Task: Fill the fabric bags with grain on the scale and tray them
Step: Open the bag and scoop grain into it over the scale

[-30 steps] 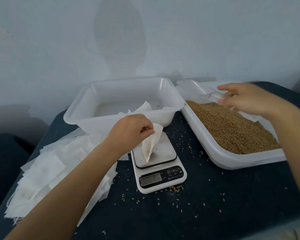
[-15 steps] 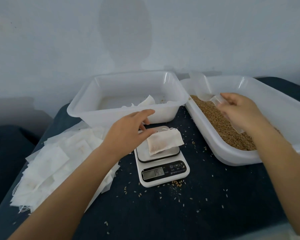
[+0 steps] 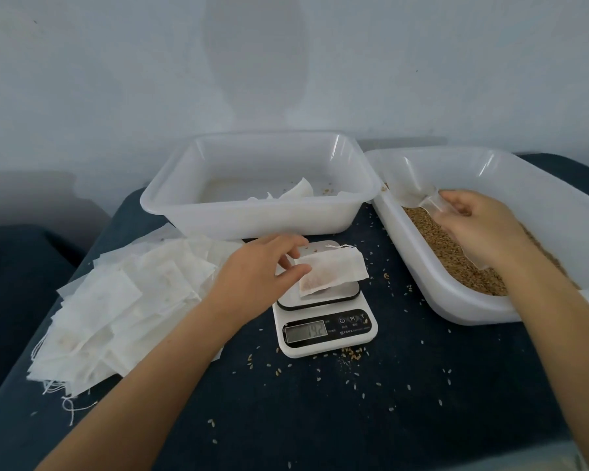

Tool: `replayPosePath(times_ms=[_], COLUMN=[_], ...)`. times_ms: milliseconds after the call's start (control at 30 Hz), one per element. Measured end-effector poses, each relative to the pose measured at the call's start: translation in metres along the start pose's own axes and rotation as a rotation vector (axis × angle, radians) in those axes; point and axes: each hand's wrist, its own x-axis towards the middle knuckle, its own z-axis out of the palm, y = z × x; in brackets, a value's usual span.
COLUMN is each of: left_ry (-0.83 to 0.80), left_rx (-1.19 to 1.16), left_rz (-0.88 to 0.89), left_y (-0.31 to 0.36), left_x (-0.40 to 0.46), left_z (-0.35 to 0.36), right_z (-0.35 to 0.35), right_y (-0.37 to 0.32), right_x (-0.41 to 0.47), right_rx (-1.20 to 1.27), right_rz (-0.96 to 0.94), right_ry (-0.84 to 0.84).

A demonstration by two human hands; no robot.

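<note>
A white fabric bag (image 3: 332, 270) with grain in it lies flat on the platform of the small white scale (image 3: 323, 326), whose display reads about 14. My left hand (image 3: 261, 270) hovers at the bag's left end, fingers apart, thumb touching its corner. My right hand (image 3: 475, 226) is over the grain tray (image 3: 456, 300) on the right and grips a clear plastic scoop (image 3: 419, 192) above the brown grain (image 3: 456, 256). A second white tray (image 3: 252, 219) stands behind the scale with filled bags (image 3: 296, 192) inside.
A heap of empty white bags (image 3: 116, 300) with loose strings lies left of the scale on the dark blue cloth (image 3: 388, 419). Spilled grains dot the cloth around the scale. A pale wall rises right behind the trays.
My left hand laid the upright bag flat on the scale and let go of it. My right hand with the scoop came down toward the grain.
</note>
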Motion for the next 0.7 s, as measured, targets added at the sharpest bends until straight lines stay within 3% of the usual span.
replayPosePath(times_ms=[167,300,400,700], left_ry=[-0.046,-0.263,-0.433,-0.397], left_rx=[0.091,0.481,0.624,0.674], left_rz=[0.152,0.366,0.413,0.336], left_y=[0.021,0.04,0.053,0.044], left_x=[0.024,0.057,0.071,0.071], left_z=[0.015,0.034,0.049,0.046], right_z=[0.001,0.001,-0.007,-0.045], right_y=[-0.001,-0.002,-0.004,-0.014], right_x=[0.0,0.0,0.003,0.018], right_rx=[-0.015,-0.106,-0.229,-0.664], right_rz=[-0.003,-0.002,0.022,0.159], right_ry=[0.019,0.079,0.091,-0.273])
